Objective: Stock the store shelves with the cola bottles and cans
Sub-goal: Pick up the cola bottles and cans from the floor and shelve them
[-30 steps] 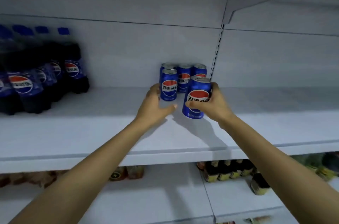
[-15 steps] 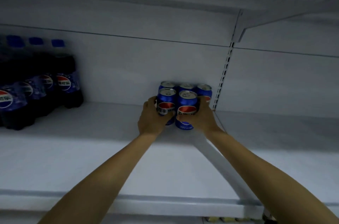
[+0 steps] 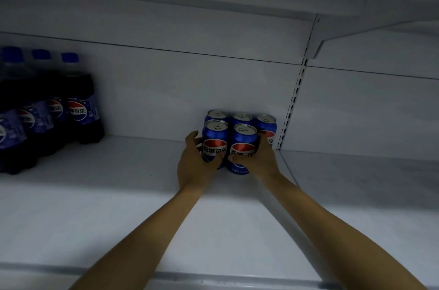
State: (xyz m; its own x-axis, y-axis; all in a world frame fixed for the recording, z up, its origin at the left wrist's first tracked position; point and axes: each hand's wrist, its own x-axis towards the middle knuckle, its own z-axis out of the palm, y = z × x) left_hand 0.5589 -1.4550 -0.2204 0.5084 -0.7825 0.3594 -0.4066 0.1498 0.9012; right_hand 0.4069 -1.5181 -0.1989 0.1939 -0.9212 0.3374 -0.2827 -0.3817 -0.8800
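Several blue cola cans stand in two rows at the back of the white shelf [image 3: 118, 206], close to the slotted upright. My right hand [image 3: 257, 159] grips the front right can [image 3: 244, 140], which stands on the shelf beside the others. My left hand [image 3: 193, 163] wraps the left side of the front left can [image 3: 215, 137]. Three cans stand behind them against the back wall, the rightmost can [image 3: 267, 125] partly hidden by my right hand. Dark cola bottles [image 3: 80, 104] with blue caps stand in a group at the far left.
The slotted upright [image 3: 293, 102] and a shelf bracket divide this bay from the one on the right. The shelf above hangs low over the cans. Bare shelf lies between the bottles and the cans and along the front edge.
My right hand carried its can back and set it down in the front row beside the front left can. My left hand closed round the front left can. The view tilted upward.
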